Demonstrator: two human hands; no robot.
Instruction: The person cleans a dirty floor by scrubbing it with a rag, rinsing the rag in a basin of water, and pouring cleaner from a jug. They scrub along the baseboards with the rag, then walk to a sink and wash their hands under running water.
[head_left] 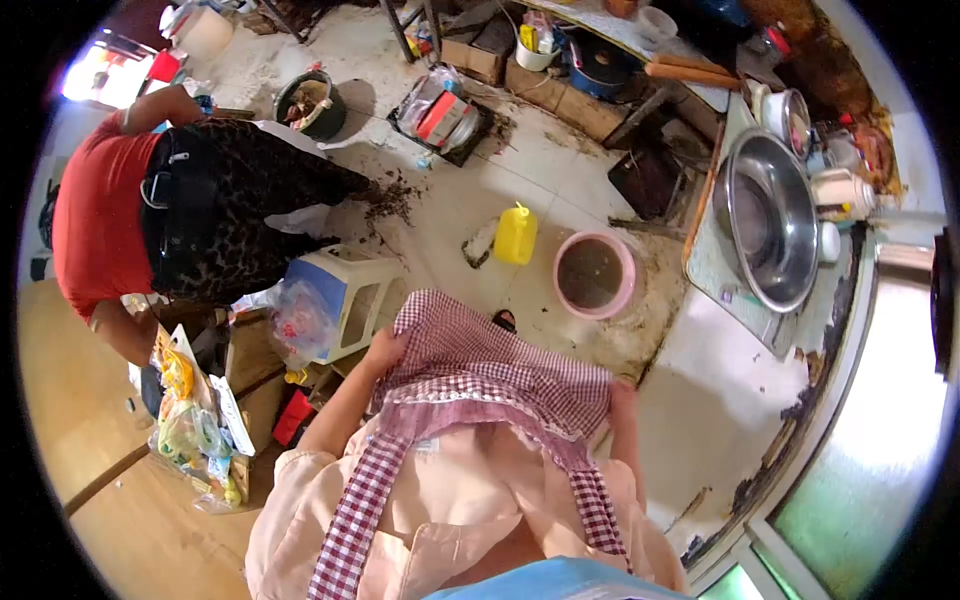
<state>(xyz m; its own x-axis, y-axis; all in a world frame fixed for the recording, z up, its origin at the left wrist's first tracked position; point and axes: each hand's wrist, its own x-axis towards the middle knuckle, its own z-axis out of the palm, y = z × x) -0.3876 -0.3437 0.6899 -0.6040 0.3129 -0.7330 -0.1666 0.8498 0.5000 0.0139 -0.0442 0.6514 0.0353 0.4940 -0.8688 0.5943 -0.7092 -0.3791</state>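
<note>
A checked apron (480, 345) in dark red and white hangs from my shoulders over a peach shirt (460, 470). Its skirt is spread out sideways in front of me. My left hand (388, 348) is closed on the apron's left edge. At the opposite edge my right hand (622, 402) grips the cloth, its fingers partly hidden by the fabric. Below the hem the tip of a dark shoe (505, 320) shows on the floor.
Ahead on the dirty tiles stand a yellow jug (516, 235) and a pink basin of murky water (594, 274). A large steel bowl (768, 220) sits on the right counter. At left a person in red (105, 210) bends over near a plastic stool (345, 300) and a bucket (312, 105).
</note>
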